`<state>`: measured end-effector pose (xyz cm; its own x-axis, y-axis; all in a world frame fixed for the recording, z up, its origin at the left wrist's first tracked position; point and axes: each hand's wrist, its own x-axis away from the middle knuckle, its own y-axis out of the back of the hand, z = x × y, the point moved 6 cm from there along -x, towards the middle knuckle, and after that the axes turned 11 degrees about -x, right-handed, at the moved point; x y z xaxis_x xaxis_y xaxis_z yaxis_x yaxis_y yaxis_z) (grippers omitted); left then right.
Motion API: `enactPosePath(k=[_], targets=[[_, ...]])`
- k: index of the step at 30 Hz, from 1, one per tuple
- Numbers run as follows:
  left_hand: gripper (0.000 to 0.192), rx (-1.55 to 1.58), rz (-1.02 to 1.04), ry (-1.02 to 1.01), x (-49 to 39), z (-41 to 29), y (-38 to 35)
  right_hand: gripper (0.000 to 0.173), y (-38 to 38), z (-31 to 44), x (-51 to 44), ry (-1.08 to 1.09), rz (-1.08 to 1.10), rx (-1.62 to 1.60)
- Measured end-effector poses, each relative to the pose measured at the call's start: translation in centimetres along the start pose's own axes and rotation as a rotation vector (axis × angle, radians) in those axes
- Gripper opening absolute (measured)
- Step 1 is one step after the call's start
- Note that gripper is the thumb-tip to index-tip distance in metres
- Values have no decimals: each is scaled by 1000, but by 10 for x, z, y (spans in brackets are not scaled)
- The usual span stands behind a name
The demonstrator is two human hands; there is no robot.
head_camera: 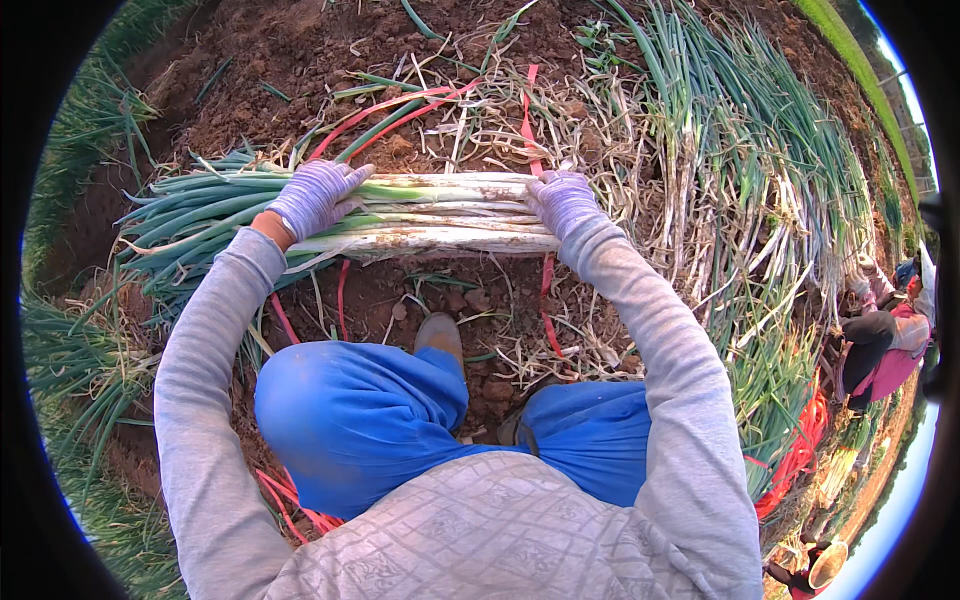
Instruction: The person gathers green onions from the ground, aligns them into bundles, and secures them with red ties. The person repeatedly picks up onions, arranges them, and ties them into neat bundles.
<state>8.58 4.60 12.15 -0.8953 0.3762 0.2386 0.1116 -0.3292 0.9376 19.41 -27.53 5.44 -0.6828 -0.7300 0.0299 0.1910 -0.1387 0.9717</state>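
Note:
A bundle of long green onions [450, 214] lies crosswise before me, its green leaves to the left and its white stalks to the right. My left hand [319, 196], in a pale purple glove, grips the stalks near where green turns white. At the white end, my right hand [561, 201], gloved alike, holds the stalks with its fingers curled round their top side. Red plastic ties [529, 124] run under the bundle near my right hand. Further red strips [382, 124] pass beneath it by my left hand. The root ends are hidden by my right hand.
Many pulled green onions [720, 150] lie along the right. A heap of red ties [799, 450] rests at the lower right, with more strips [300, 502] by my knee. Two co-workers [892, 330] are at the far right. Growing green plants [82, 360] line the left.

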Motion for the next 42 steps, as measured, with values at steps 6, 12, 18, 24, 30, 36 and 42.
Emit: enactPosePath(k=[6, 12, 18, 24, 30, 36, 42], targets=[[31, -67, -183, 38, -6, -15, -36, 91, -39, 16, 2, -135, 195, -181], [34, -32, -197, -14, -8, -17, -36, 112, -45, 41, 18, -147, 265, -50], [30, -64, -252, -75, 3, -17, -23, 105, -44, 37, 31, -151, 257, -72], [17, -120, -99, 45, 40, 29, -34, 100, -48, 59, 14, -2, 135, -202], [17, -107, 20, 194, 99, 86, -40, 99, -67, 90, -13, -12, 200, -299], [46, 80, -258, -16, 44, 24, 24, 101, -63, 96, -20, -35, 275, -230], [76, 186, -6, -393, -46, -69, -15, 89, -53, 89, -9, 56, 276, -166]])
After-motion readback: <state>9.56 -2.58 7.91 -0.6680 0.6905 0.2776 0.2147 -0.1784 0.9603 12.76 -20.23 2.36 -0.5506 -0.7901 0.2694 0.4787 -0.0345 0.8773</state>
